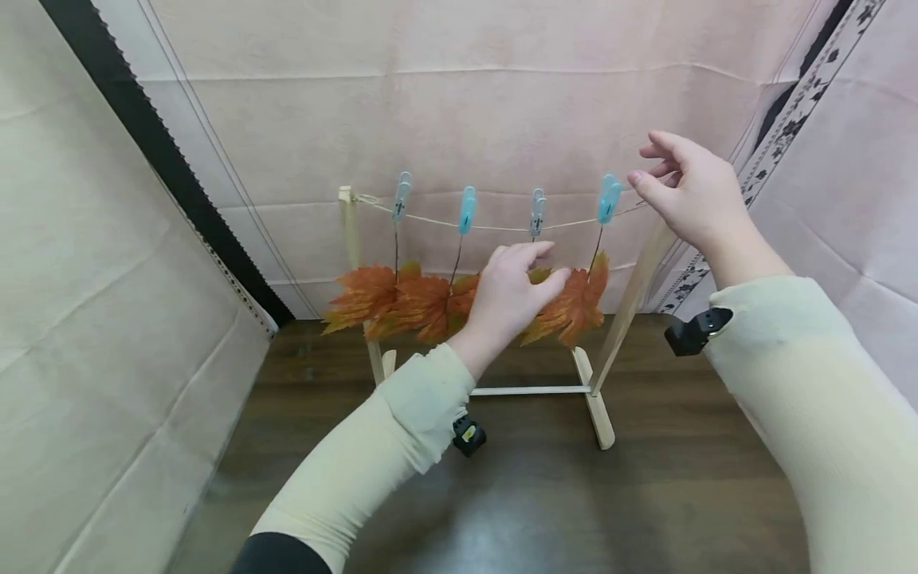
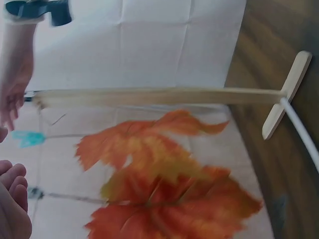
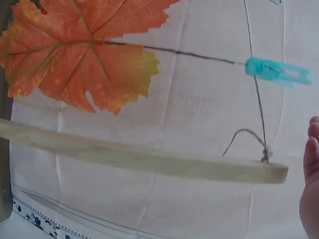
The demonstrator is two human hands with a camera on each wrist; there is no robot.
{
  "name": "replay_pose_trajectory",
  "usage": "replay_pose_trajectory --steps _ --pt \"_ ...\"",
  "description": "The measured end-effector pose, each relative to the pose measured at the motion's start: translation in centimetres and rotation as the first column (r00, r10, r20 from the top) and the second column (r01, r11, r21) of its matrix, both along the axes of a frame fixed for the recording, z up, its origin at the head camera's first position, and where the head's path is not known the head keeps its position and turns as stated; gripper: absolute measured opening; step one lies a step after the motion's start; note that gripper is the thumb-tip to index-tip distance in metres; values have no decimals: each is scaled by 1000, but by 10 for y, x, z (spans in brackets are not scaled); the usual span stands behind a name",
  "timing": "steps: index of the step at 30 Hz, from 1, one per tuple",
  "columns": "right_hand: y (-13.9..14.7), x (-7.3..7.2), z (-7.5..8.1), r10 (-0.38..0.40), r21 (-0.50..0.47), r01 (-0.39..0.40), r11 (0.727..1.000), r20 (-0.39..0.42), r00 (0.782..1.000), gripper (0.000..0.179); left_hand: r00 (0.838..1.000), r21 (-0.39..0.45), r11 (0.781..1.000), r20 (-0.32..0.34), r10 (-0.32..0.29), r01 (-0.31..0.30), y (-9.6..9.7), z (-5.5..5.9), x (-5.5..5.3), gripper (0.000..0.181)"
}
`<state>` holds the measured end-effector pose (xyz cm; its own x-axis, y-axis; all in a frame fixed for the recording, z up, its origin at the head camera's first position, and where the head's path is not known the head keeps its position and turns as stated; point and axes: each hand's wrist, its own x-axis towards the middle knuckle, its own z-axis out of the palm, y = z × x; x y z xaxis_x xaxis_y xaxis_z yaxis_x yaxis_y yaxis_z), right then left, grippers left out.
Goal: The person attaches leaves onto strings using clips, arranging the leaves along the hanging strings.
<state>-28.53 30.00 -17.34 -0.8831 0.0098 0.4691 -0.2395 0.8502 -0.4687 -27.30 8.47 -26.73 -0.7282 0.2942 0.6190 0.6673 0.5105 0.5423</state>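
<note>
Orange artificial maple leaves (image 1: 574,309) hang by dark stems from a thin string (image 1: 502,229), clipped with several blue clothespins. My left hand (image 1: 505,291) is in front of the row, fingers loosely bent and holding nothing; it hides part of the leaves. Just right of the rightmost clothespin (image 1: 609,199), my right hand (image 1: 694,191) hovers near the top of the right post, thumb and fingers apart with nothing between them. In the right wrist view that clothespin (image 3: 279,72) pinches a leaf stem at the string, apart from the fingers.
The string is tied between a left wooden post (image 1: 351,231) and a right wooden post (image 1: 631,299). A white crossbar (image 1: 531,391) joins them low down, with a flat wooden foot (image 1: 595,406) on the brown table (image 1: 538,494). Pale cloth (image 1: 466,119) surrounds the back and sides.
</note>
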Motion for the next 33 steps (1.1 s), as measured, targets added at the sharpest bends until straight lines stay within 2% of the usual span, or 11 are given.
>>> replay_pose_trajectory --steps 6,13,16,19,23,28,33 --pt "19 4 0 -78 -9 78 997 -56 995 56 996 35 999 -85 37 -34 -21 13 -3 36" --pt "34 6 -9 -137 -50 136 989 -22 990 56 994 73 995 -81 78 -73 -42 20 -6 37" --pt "39 5 -14 -144 -70 143 987 -7 990 57 988 87 990 -105 115 -106 -56 23 -5 38" --pt "43 3 -21 -140 -96 140 986 8 990 57 981 124 986 -143 131 -113 -73 23 -4 40" --pt "47 3 -29 -130 -122 132 984 21 991 59 965 150 982 -218 144 -113 -99 18 -3 43" --pt "49 2 -40 -116 -125 121 985 46 992 63 944 162 973 -260 204 -166 -135 1 -9 49" --pt "56 7 -56 -101 -163 112 980 75 992 70 949 188 956 -178 261 -227 -163 -19 -16 60"
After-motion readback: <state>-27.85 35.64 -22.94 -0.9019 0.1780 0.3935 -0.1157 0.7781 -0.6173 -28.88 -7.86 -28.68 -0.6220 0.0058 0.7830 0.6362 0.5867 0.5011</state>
